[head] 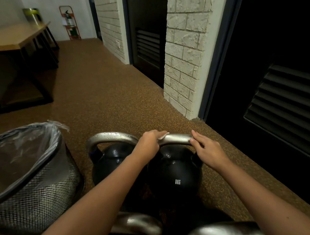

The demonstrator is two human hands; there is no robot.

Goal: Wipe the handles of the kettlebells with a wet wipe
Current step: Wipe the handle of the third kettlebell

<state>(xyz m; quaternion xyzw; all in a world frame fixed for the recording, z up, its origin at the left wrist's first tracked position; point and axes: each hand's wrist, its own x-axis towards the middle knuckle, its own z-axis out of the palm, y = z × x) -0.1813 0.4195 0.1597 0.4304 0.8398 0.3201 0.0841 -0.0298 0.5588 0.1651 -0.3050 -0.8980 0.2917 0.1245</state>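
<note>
Left hand gripping wet wipe at left end of 8 kg kettlebell's handle, running left-right toward relaxed right hand resting fingertips at its right end

There is one view only, a wide-angle camera worn on the person's head, looking forward and steeply down. It sits close above the kettlebells on the floor, with both forearms reaching in from the bottom edge toward the middle of the picture. The lens bends straight lines (the brick pillar leans inward), and the corners go dark. Toward the top the view runs along the floor to a far wall, taking in a wooden table upper left and a mesh bin lower left
</note>
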